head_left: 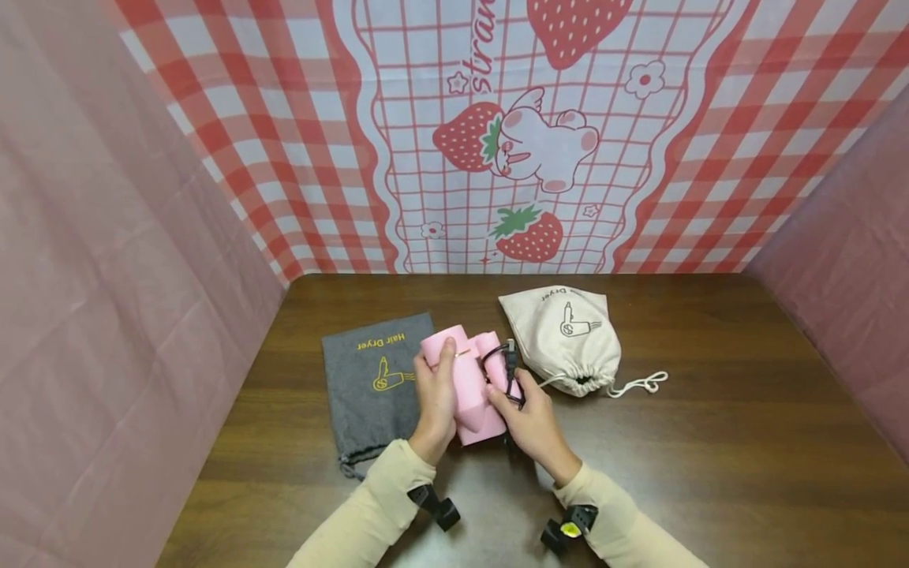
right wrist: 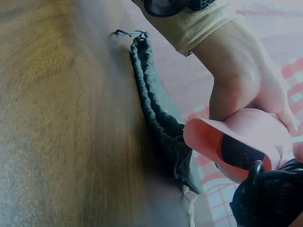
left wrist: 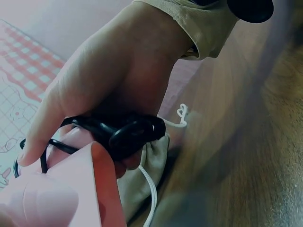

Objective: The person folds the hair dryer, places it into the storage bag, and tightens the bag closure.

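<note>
Pink hair dryer point(head_left: 469, 385), gripped in both hands point(head_left: 435, 401) point(head_left: 531, 420)

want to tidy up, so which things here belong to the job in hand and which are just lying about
In the job:
pink hair dryer, held by the left hand and right hand
black cord

Apparently just lying about, not held:
grey bag
white bag

Pink plastic hair dryer point(head_left: 469, 386), gold line on barrel, handle folded alongside; held between left hand point(head_left: 435, 398) and right hand point(head_left: 533, 422), flattened nozzle end nearest the wrists. Thin black cord point(head_left: 510, 364) bundled against handle.
</note>
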`<act>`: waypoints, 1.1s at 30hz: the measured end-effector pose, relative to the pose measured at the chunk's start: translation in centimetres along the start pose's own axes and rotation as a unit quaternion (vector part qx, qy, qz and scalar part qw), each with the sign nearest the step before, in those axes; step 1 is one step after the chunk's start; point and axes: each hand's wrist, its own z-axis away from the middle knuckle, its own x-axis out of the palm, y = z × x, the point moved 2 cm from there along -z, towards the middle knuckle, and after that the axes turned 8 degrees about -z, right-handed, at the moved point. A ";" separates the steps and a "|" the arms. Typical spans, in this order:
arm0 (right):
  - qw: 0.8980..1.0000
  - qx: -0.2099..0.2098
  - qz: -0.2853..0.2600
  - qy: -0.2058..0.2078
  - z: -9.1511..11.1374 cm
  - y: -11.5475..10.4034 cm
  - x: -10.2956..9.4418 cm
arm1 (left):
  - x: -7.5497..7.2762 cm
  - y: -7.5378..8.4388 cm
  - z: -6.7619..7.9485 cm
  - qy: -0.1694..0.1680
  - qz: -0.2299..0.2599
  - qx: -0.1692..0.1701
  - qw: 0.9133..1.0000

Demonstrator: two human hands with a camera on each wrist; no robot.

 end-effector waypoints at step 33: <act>0.991 0.041 -0.097 -0.086 -0.3 0.2 -0.5 | -0.2 0.6 -0.3 -0.027 0.050 -0.024 0.998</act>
